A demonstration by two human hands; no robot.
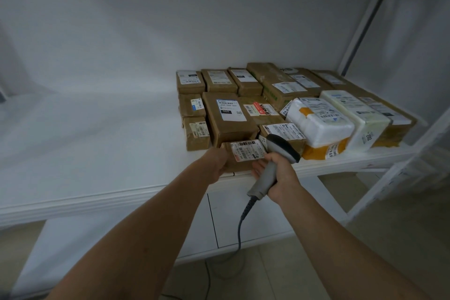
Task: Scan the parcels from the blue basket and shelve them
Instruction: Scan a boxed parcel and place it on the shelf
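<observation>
Parcel (246, 152): my left grip (215, 163) curled round it, 6 o'clock of stack (229, 117), shelf (121, 198) lip. Right grip (285, 175) clasps scanner (282, 146). Risk: overhang, may tip off.

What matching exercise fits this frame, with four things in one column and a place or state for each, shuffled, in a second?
Column one:
1. left hand
2. right hand
3. white padded parcel
4. box labelled 060

Column two:
A. lies on the yellow parcel
B. holds the scanner by its handle
C. lies label up among brown boxes
D. holds the small brown parcel at the front edge of the shelf

Pairs: 1-D, 2-B, 3-A, 4-C.
</observation>
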